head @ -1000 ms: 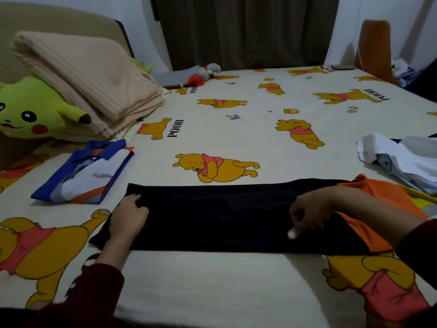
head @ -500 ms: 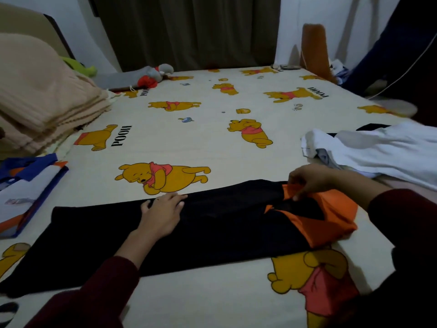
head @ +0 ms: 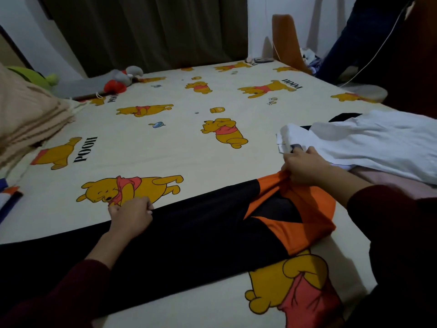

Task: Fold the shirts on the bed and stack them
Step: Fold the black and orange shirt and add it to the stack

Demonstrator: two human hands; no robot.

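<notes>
1. Head view, item one: black-and-orange shirt (head: 201, 235), folded lengthwise into a long strip across the near part of the bed (head: 165, 147). Since a second ago its orange end has been gathered and lifted off the flat; a crosswise fold looks to be starting.
2. Right hand (head: 305, 168): at the strip's orange end, fingers curled and clamped on bunched orange cloth. It was pinching lower on the strip a second ago.
3. Left hand (head: 131, 217): on the strip's far edge, moved in from the strip's left end; fingers curled at that edge, apparently pinching it, though the pinch itself is hidden.
4. White garments (head: 369, 145): unfolded heap just beyond the strip's orange end.
5. Folded shirt (head: 9, 197): blue, white and orange, past the strip's left end, mostly out of frame.
6. Beige blanket (head: 26, 117): stacked beyond that left end.
</notes>
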